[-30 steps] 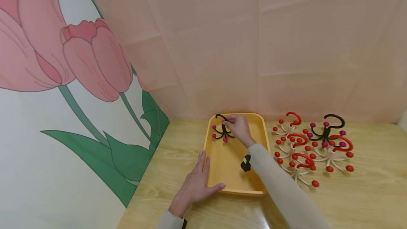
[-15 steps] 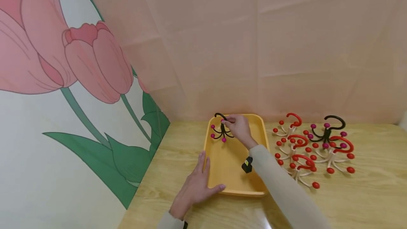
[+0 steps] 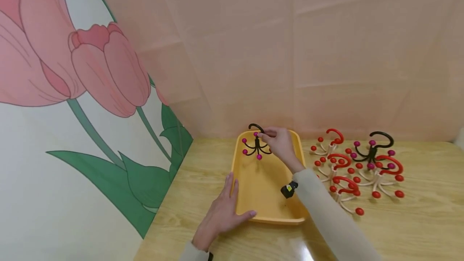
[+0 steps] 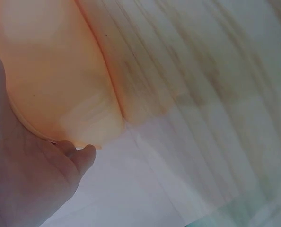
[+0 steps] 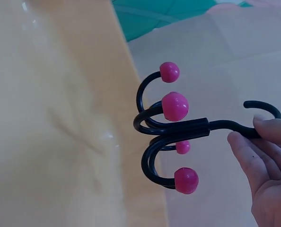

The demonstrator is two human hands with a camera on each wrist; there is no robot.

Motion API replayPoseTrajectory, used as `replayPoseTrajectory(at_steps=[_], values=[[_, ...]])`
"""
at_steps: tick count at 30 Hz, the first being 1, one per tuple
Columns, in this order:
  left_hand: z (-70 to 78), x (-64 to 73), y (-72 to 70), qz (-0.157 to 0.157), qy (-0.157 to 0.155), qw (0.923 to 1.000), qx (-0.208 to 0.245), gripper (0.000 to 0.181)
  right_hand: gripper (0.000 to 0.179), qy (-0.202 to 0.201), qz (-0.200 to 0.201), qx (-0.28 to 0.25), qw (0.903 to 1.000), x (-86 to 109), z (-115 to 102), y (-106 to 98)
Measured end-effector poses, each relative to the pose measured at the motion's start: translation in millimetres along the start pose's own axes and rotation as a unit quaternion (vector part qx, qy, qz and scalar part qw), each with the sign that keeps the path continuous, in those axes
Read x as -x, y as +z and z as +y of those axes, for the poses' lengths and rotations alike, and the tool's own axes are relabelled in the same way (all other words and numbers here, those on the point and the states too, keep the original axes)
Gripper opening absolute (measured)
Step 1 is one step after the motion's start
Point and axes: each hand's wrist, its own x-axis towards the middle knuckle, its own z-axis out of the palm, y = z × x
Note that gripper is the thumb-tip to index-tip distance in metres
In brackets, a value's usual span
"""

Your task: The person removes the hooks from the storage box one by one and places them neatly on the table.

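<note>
My right hand (image 3: 280, 144) pinches a black multi-arm swivel hook (image 3: 257, 144) by its curved top, over the far end of the yellow tray (image 3: 259, 196). In the right wrist view, thumb and fingers of the hand (image 5: 273, 165) grip the bent wire, and the hook's (image 5: 188, 126) arms end in bright pink balls. It hangs above the tray floor, casting a shadow. At the tray's near left corner, my left hand (image 3: 221, 210) rests against the rim with fingers extended and thumb spread. The left wrist view has the hand (image 4: 31, 175) touching the tray's edge (image 4: 31, 127).
Right of the tray, several cream hooks with red tops and red balls (image 3: 376, 195) stand close together on the wooden table (image 3: 427, 212). Among them is another black hook (image 3: 372, 154) with pink balls. A pinkish cloth (image 3: 235, 51) hangs behind; a tulip-patterned panel (image 3: 105, 140) is at left.
The black hook in my right hand has risen slightly and shifted a little to the right, and the right wrist moved right with it. My left hand stays in place on the tray.
</note>
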Motion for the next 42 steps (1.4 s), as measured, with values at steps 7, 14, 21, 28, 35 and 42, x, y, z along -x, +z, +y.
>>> replayPoseTrajectory(at_steps=[7,14,21,28,35,42], values=[[-0.2,-2.8,1.4,0.001,0.001,1.0,0.003,0.121,0.027,-0.013,0.014,-0.015,0.9997,14.9,-23.8,-19.1],[1.2,-1.4,0.2,-0.009,-0.011,0.9998,0.011,0.121,0.03,-0.022,0.016,-0.011,0.9996,30.4,-48.8,-41.0],[2.1,-1.5,1.4,-0.007,-0.016,0.9998,0.009,0.125,0.03,-0.053,0.034,-0.016,0.9979,52.6,-70.4,-69.0],[1.1,1.1,3.7,0.01,0.005,0.9999,0.005,0.124,0.031,-0.053,0.052,-0.041,0.9964,75.5,-88.1,-99.7],[-1.2,3.7,1.3,0.013,0.024,0.9996,0.009,0.122,0.033,-0.053,0.058,-0.041,0.9961,94.1,-98.0,-125.6],[-2.9,5.7,-1.4,0.021,0.043,0.9988,0.005,0.12,0.029,-0.085,0.074,-0.11,0.9875,107.5,-98.0,-156.2]])
